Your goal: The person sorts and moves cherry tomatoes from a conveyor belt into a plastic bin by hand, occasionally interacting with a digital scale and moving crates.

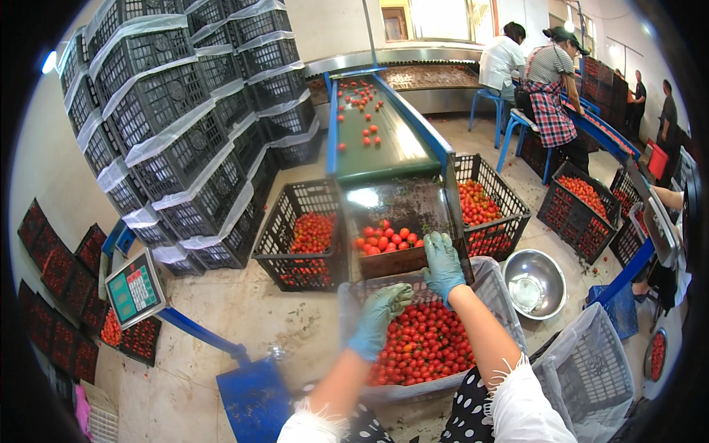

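Note:
Both hands wear blue-green gloves. My left hand (379, 316) hovers over the left part of a lined crate, its fingers loosely bent and apart, with nothing visible in them. At the chute's lower right corner, my right hand (443, 267) lies with fingers stretched over the front lip. Several red cherry tomatoes (384, 239) have gathered behind that lip, left of the right fingers. The dark metal chute (362, 210) slopes down from a green conveyor belt (384, 144) carrying scattered tomatoes. Below both hands, many cherry tomatoes (425, 343) fill the crate with a translucent liner (496, 295).
Tomato crates flank the chute: a left black crate (273, 240) and a right black crate (509, 214). A steel bowl (533, 284) and lined crate (587, 362) stand right. At left are stacked crates (166, 133) and a scale (135, 289). People (550, 81) work at back right.

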A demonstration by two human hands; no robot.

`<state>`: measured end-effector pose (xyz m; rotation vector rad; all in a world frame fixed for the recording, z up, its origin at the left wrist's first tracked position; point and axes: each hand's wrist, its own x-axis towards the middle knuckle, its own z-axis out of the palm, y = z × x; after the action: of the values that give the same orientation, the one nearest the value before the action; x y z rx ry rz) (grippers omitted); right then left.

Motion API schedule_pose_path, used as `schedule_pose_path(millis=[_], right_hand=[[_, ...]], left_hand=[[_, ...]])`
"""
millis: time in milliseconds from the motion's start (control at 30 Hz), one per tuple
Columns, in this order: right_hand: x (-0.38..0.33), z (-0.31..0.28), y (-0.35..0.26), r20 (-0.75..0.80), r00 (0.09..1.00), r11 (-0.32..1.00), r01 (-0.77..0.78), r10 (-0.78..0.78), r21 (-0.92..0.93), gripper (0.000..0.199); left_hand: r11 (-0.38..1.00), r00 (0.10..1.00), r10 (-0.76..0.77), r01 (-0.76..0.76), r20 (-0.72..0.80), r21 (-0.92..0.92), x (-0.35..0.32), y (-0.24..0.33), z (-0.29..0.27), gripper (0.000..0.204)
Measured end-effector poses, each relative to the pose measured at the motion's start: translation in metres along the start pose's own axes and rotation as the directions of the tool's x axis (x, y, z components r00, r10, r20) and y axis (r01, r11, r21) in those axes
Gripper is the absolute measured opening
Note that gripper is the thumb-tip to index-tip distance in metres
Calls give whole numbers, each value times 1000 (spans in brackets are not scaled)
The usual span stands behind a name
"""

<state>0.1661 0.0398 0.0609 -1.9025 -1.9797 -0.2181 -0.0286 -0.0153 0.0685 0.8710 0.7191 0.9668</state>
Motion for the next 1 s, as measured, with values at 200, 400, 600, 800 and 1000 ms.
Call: schedule_pose_path(millis=[200, 400, 600, 800, 1000], right_hand=[[0, -2, -5, 5, 1000, 1000, 0, 0, 7, 78], [1, 0, -5, -7, 1000, 1000, 4, -4, -2, 78], [0, 0, -1, -20, 1000, 1000, -1, 1, -14, 78], [-1, -2, -4, -31, 999, 1000, 7, -7, -2, 78], [1, -1, -5, -33, 999, 1000, 6, -6, 12, 79]], left_hand=[[1000, 1000, -9, 9, -14, 15, -3, 4, 0, 27], [1000, 1000, 10, -10, 5, 3, -2, 1, -3, 27], [1000, 1000, -16, 16, 5, 4, -3, 4, 3, 27], [1000, 1000, -24, 24, -7, 4, -4, 4, 3, 28], [1000, 999, -29, 29, -14, 0, -5, 5, 3, 28]])
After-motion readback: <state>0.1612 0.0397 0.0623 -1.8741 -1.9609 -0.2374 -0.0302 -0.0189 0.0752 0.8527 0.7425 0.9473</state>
